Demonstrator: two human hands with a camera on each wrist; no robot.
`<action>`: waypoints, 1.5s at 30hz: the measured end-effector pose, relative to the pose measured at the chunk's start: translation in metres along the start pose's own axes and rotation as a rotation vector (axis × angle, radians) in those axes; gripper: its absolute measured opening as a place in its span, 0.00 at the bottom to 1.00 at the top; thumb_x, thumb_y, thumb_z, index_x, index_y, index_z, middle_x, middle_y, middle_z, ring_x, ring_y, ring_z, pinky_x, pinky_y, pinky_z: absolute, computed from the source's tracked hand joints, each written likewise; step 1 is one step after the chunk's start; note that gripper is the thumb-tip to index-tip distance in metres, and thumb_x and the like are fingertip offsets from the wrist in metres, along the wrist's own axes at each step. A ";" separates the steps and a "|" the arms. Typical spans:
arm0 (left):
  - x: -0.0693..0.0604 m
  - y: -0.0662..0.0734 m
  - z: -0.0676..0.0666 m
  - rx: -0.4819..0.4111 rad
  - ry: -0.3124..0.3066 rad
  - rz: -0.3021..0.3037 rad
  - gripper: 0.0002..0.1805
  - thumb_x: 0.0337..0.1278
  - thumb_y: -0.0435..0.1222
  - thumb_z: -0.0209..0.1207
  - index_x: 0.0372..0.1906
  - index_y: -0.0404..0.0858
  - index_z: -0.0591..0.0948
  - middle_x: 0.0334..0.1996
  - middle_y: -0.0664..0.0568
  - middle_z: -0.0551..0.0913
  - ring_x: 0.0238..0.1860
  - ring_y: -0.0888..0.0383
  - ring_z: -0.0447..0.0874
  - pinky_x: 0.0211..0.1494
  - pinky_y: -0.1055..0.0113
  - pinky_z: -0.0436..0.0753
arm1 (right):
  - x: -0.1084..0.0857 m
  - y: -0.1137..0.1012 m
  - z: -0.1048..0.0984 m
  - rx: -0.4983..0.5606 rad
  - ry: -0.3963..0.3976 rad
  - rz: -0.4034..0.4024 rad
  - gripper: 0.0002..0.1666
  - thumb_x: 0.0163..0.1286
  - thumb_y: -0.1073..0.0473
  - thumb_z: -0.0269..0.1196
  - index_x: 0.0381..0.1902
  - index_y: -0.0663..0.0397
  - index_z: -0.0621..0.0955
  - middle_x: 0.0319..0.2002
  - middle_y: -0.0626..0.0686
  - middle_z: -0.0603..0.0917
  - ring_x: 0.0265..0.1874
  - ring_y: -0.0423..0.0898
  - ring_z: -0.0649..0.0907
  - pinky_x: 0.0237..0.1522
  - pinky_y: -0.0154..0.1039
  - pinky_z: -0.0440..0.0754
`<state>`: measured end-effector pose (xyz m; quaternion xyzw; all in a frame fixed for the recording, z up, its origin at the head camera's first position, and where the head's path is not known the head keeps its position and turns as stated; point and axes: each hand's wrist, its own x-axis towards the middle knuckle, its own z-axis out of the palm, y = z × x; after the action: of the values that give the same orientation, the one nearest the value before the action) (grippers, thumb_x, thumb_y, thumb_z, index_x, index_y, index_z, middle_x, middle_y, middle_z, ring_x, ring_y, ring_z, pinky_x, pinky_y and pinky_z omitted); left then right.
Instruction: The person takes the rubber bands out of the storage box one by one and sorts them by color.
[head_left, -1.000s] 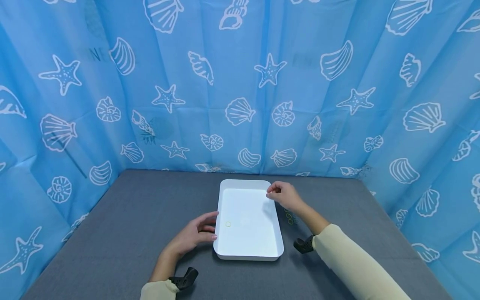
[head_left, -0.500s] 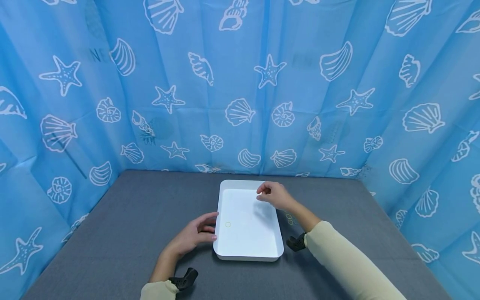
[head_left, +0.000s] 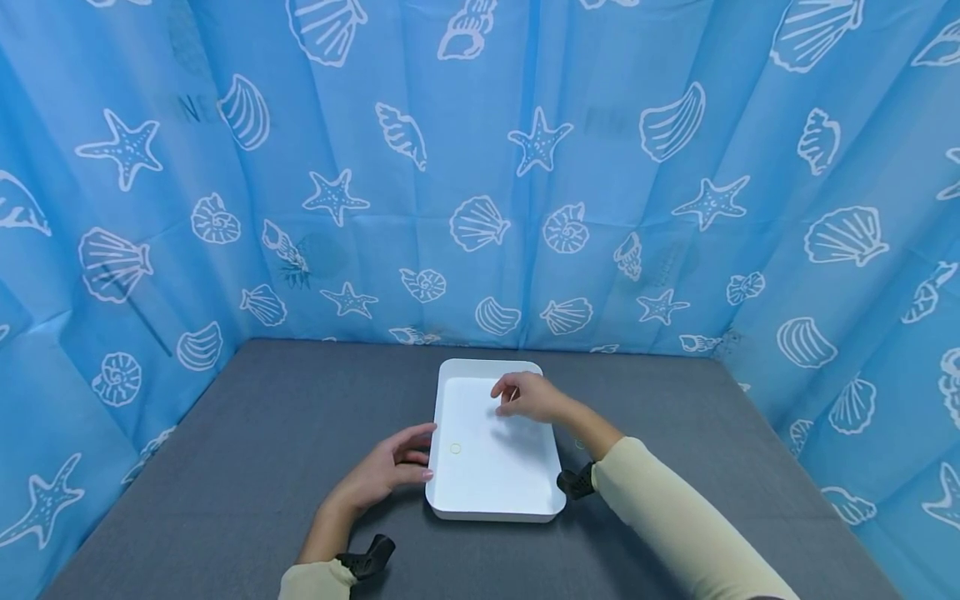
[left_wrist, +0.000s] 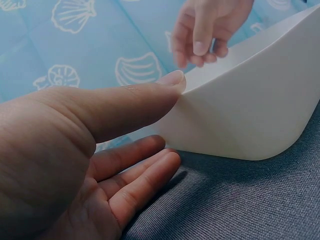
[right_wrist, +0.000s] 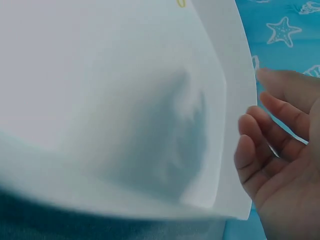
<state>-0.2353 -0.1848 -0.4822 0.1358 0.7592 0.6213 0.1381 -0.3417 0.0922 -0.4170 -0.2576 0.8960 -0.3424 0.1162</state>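
Observation:
A white shallow rectangular tray (head_left: 495, 475) lies on the grey cloth. My left hand (head_left: 386, 467) is at its left side. In the left wrist view the thumb touches the rim, and the other fingers lie fairly straight against or close to the outer wall. Over the far right part of the tray hovers my right hand (head_left: 528, 397), its fingers bent and thumb near the fingertips. Whether anything thin is between them cannot be made out. A small thin yellow loop (head_left: 455, 448) lies on the tray floor toward the left. It also shows as a yellow loop (right_wrist: 181, 2) in the right wrist view.
Right of the tray, mostly behind my right forearm, part of another thin loop (head_left: 579, 444) shows on the grey tablecloth (head_left: 337, 392). A blue curtain (head_left: 480, 167) with white shells and starfish surrounds the table's back and sides. Black wrist mounts sit on both arms.
My right hand has moved left and slightly toward me, from the tray's far right rim to over its floor. The forearm now covers most loops on the right. My left hand stays put.

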 end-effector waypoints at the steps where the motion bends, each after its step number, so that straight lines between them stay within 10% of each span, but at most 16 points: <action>1: 0.000 0.000 0.000 0.003 0.001 -0.001 0.38 0.58 0.37 0.66 0.72 0.39 0.64 0.64 0.39 0.70 0.55 0.46 0.75 0.51 0.56 0.78 | 0.000 -0.001 0.001 -0.003 -0.016 -0.002 0.15 0.61 0.67 0.68 0.46 0.64 0.81 0.28 0.50 0.77 0.29 0.45 0.75 0.34 0.38 0.74; 21: 0.002 -0.004 0.000 0.012 0.002 -0.007 0.37 0.58 0.38 0.66 0.72 0.40 0.65 0.64 0.40 0.70 0.55 0.47 0.75 0.53 0.54 0.77 | 0.012 -0.012 0.033 0.011 -0.222 0.026 0.31 0.61 0.66 0.69 0.62 0.50 0.76 0.38 0.50 0.79 0.38 0.46 0.78 0.40 0.39 0.78; 45: 0.002 -0.004 -0.001 -0.003 -0.019 0.017 0.37 0.59 0.36 0.66 0.72 0.38 0.64 0.64 0.37 0.69 0.55 0.46 0.75 0.53 0.56 0.78 | 0.017 -0.019 0.050 0.024 -0.270 -0.085 0.24 0.59 0.71 0.69 0.54 0.52 0.82 0.34 0.53 0.80 0.32 0.43 0.76 0.36 0.35 0.73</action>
<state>-0.2381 -0.1859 -0.4857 0.1480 0.7558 0.6223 0.1402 -0.3293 0.0433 -0.4410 -0.3377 0.8564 -0.3201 0.2240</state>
